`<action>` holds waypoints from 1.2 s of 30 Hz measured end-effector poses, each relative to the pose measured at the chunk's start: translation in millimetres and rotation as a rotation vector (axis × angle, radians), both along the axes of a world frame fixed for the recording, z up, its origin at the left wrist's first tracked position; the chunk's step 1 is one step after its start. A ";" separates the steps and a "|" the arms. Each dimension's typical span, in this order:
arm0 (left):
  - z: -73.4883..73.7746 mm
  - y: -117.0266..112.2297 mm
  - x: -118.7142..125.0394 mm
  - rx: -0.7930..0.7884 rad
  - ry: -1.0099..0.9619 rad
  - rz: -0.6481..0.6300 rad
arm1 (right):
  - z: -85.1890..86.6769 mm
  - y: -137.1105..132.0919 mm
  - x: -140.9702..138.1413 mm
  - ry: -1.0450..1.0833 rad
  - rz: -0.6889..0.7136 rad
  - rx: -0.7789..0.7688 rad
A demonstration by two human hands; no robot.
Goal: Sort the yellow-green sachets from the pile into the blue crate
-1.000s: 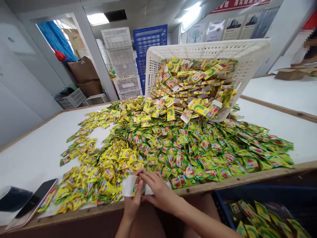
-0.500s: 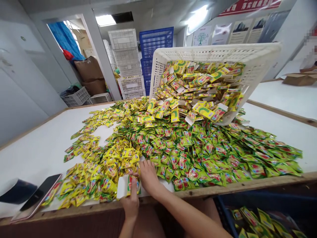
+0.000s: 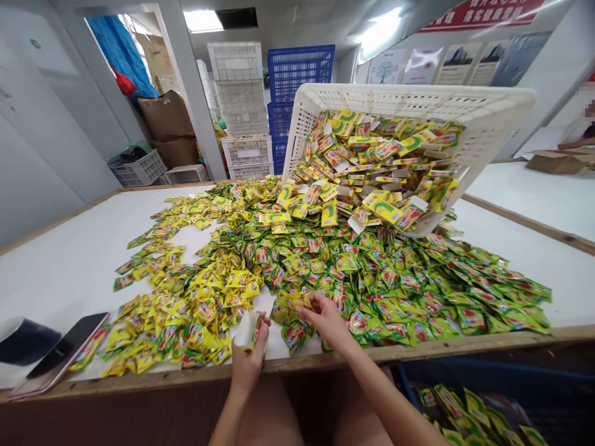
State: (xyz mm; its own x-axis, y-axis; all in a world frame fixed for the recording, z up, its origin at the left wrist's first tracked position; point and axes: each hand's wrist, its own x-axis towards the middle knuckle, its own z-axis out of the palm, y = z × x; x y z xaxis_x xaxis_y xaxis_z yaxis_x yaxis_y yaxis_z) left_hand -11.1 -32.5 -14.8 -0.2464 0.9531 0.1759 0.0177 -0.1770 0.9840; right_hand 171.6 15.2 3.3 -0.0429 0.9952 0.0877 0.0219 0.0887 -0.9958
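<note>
My left hand [image 3: 247, 362] is wrapped round a small carton [image 3: 245, 333] near the table's front edge. The carton's pale inner flap stands up, and a bit of printed side shows by the thumb. To its right my right hand [image 3: 328, 319] pinches a yellow sachet [image 3: 296, 300] over the edge of the green pile; its fingertips partly cover it. Green sachets [image 3: 388, 303] with red print spread out to the right of my hands. Yellow sachets [image 3: 204, 303] lie heaped to the left.
A white crate [image 3: 413, 93] lies tipped toward me at the back, spilling flat yellow cartons [image 3: 344, 164]. A phone [image 3: 69, 353] and a dark cup [image 3: 28, 341] sit at the left. A blue bin [image 3: 413, 384] with yellow-green packs stands below the table's wooden edge [image 3: 372, 357].
My right hand has moved right, away from the carton to the green pile, and now pinches a yellow sachet. My left hand keeps the carton, shifted slightly right and tilted.
</note>
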 end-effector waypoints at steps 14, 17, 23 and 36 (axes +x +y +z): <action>6.1 4.2 -1.7 -0.005 -0.046 0.060 | 5.7 24.0 -9.6 -0.473 -0.075 -0.024; 5.0 5.0 -2.3 -0.002 -0.069 0.064 | 4.0 25.7 -25.9 -0.736 -0.154 -0.043; 7.2 3.9 -1.7 -0.018 -0.081 0.035 | -8.5 14.2 -51.5 -1.011 -0.318 0.181; 17.5 4.4 -4.1 -0.090 -0.111 -0.171 | 3.2 2.5 -48.1 0.188 -0.079 -0.006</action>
